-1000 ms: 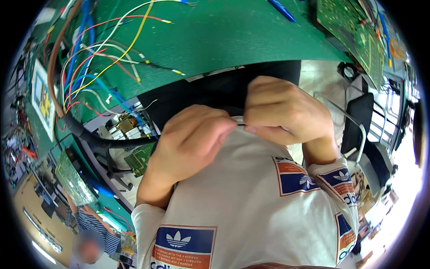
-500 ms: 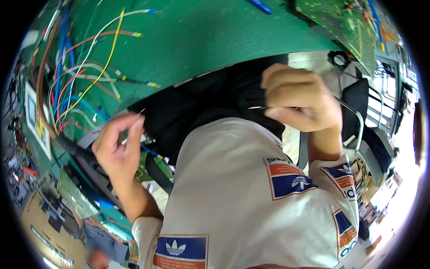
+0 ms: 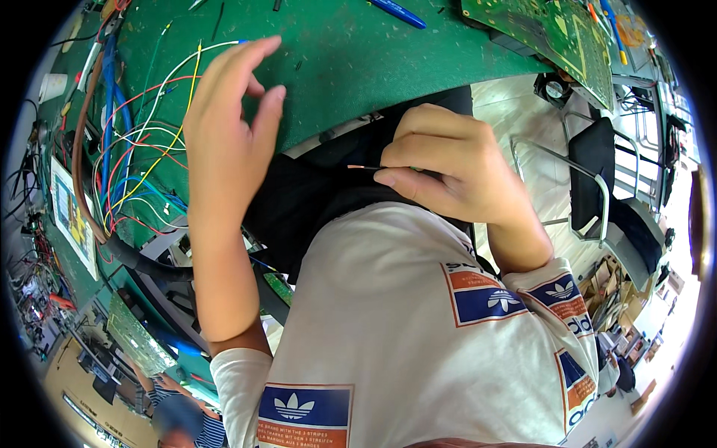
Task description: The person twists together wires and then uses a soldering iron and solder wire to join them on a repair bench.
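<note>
My right hand [image 3: 448, 153] is closed over my lap, thumb and fingers pinching a thin dark wire [image 3: 366, 167]. Its bare copper-coloured end sticks out to the left of the fingertips. My left hand [image 3: 228, 138] is raised over the left part of the green table, with index finger and thumb apart and nothing visible between them. Behind that hand run several loose coloured wires, among them a yellow wire [image 3: 191, 93] and a white wire [image 3: 160, 89]. The white wire's blue tip shows beside the left hand's fingers, and I cannot tell if they touch it.
The green table [image 3: 336, 82] carries a blue pen [image 3: 398, 13] and a large green circuit board [image 3: 549, 33] at its far right. A thick brown cable [image 3: 77, 142] runs along the left. A black chair [image 3: 591, 172] stands at right. Another person [image 3: 179, 418] is at lower left.
My left hand has moved up and forward from beside my lap to above the wires, its pinch now opened. The right hand has shifted left with the dark wire.
</note>
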Tool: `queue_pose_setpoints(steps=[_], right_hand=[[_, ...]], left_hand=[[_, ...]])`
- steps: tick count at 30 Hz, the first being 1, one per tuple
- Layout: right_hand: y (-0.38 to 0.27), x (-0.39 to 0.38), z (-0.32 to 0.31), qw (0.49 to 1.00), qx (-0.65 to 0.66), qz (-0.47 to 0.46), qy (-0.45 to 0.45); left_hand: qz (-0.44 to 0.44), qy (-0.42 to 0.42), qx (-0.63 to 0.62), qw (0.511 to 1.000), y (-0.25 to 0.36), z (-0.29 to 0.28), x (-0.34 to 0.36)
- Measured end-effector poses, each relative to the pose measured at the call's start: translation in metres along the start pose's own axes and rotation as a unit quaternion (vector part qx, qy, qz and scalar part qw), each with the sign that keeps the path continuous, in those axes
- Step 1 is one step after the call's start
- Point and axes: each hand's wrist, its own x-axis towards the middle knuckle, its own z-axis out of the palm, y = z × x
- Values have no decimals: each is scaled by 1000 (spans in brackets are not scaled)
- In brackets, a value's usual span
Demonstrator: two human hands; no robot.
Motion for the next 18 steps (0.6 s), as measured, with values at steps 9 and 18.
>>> queue_pose_setpoints(steps=[9, 18], right_hand=[[5, 11, 34, 998, -17, -54, -22], [0, 13, 64, 998, 11, -35, -44]], left_hand=[[-143, -78, -297, 941, 36, -18, -83], [-73, -11, -231, 970, 32, -20, -104]])
